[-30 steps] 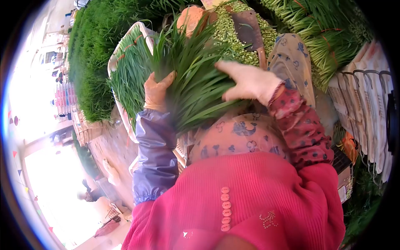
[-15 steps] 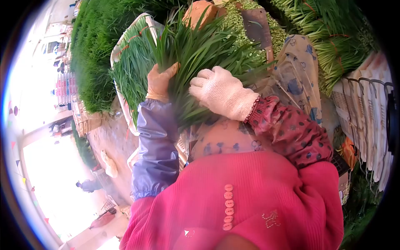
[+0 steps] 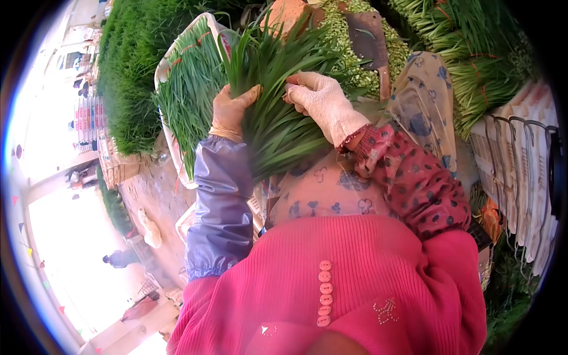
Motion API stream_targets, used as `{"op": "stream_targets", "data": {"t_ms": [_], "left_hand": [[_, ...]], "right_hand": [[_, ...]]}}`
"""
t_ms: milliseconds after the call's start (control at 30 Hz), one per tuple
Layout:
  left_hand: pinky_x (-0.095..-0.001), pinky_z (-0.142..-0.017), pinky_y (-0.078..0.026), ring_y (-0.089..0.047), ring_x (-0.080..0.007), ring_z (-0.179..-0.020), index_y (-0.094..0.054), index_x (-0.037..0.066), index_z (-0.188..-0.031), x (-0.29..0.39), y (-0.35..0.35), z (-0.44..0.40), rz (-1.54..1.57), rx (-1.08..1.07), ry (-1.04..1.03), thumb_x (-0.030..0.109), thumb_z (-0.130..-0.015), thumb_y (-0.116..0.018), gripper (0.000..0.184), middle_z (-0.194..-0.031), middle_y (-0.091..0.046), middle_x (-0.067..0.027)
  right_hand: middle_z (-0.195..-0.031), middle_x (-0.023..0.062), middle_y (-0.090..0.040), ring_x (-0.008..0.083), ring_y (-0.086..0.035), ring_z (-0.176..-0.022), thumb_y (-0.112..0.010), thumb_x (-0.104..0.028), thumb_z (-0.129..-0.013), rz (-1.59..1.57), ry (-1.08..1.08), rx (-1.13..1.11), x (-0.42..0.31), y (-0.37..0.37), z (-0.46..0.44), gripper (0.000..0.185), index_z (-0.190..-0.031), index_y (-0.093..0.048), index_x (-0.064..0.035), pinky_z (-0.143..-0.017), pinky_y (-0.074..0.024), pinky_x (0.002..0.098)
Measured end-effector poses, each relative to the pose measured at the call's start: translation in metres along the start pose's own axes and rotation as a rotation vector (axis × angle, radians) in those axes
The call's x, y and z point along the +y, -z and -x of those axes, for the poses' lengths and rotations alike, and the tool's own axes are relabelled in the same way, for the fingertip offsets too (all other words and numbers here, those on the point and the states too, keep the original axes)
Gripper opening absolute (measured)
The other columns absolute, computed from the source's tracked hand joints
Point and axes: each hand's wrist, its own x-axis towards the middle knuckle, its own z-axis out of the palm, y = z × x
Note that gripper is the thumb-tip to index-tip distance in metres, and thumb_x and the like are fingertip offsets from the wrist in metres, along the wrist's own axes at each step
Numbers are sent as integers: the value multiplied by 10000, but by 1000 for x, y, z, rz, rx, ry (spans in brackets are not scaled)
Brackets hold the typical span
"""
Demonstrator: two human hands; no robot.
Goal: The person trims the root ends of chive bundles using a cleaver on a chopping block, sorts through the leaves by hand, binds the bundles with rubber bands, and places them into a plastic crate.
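Observation:
Long green leaves (image 3: 284,127) lie in a loose bunch across my lap, over a patterned clear apron (image 3: 331,189). At the left edge of the bunch is my left hand (image 3: 232,111), in a tan glove, its thumb and fingers wrapped round the leaves. My right hand (image 3: 322,102), in a white knit glove, is over the upper right part of the bunch with its fingers pinched together; what is between them is too small to name. Just left of my left hand, a white basket (image 3: 161,89) holds tied green bundles (image 3: 192,77).
Behind the leaves are an orange block (image 3: 284,16), a cleaver-like blade (image 3: 368,41) and chopped green-white pieces (image 3: 340,59). Tied bundles (image 3: 473,65) lie at the upper right, above white hanging cloths (image 3: 520,171). More greens (image 3: 127,83) stand left; a person (image 3: 121,258) is far off.
My right hand first swept left over the leaves, then rose slightly and closed its fingers. My left hand has stayed at the bunch's left edge.

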Motion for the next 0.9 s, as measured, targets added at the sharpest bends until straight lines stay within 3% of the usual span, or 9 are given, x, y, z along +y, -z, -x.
{"op": "stream_targets", "data": {"t_ms": [100,533,600,633,667,733,767,867,900], "left_hand": [[-285,-764,-558,-679,-149,-831,-680,-47,-1103,-1,-1,-1,-12,-29,27,51,-827,-813,321,-986,-734,-96],[-300,-770,-566,-686,-158,-838,-676,-38,-1152,-3,-8,-4,-3,-8,-23,39,-824,-806,361,-1012,-739,-94],[-303,-762,-572,-692,-168,-825,-667,-47,-1166,0,-7,-6,-10,37,-2,40,-823,-804,379,-1011,-739,-104],[-303,-762,-572,-692,-168,-825,-667,-47,-1166,4,-9,-5,-2,53,-3,40,-823,-804,379,-1011,-739,-104],[-305,-762,-576,-697,-176,-821,-665,-48,-1167,7,-10,-3,-25,61,-9,41,-824,-802,379,-1010,-739,-110],[-306,-762,-579,-701,-184,-817,-664,-50,-1168,10,-13,-4,-41,81,-9,42,-825,-800,379,-1009,-739,-116],[-309,-761,-583,-704,-190,-817,-665,-48,-1169,9,-15,-9,-60,64,36,40,-826,-797,378,-1007,-739,-121],[-327,-779,-589,-708,-202,-829,-665,-46,-1159,12,-23,-10,-144,45,100,40,-826,-797,369,-1005,-740,-128],[-335,-785,-588,-707,-202,-835,-667,-43,-1153,11,-23,-12,-90,-22,104,45,-824,-802,366,-1008,-740,-127]], "right_hand": [[-851,13,-646,60,-498,-681,-662,-140,-906,-2,-7,35,0,-3,-7,288,-1121,-673,53,-606,-404,210],[-801,-13,-606,56,-481,-674,-650,-119,-911,-62,-53,42,4,2,-2,162,-976,-683,25,-612,-403,216],[-773,-13,-651,128,-571,-696,-702,-160,-853,269,249,34,10,8,11,154,-975,-730,-72,-670,-467,290],[-738,-13,-613,198,-596,-698,-725,-148,-793,701,828,-24,2,18,14,88,-876,-708,-126,-692,-488,339],[-782,-27,-595,229,-610,-777,-740,-184,-722,930,1118,-147,-5,21,16,111,-804,-673,-150,-749,-493,379],[-861,-44,-596,181,-597,-865,-724,-249,-685,1130,1372,-274,-11,6,36,152,-798,-657,-173,-798,-478,370],[-997,-48,-634,166,-615,-902,-743,-201,-654,1073,1534,-292,-4,-3,37,172,-778,-632,-159,-805,-482,368],[-1017,-35,-647,178,-624,-956,-723,-151,-773,922,1338,-653,-15,-23,39,126,-861,-636,-127,-866,-501,344],[-1017,-35,-647,178,-624,-956,-723,-151,-773,918,1337,-667,-18,-25,42,126,-861,-636,-127,-866,-501,344]]}}
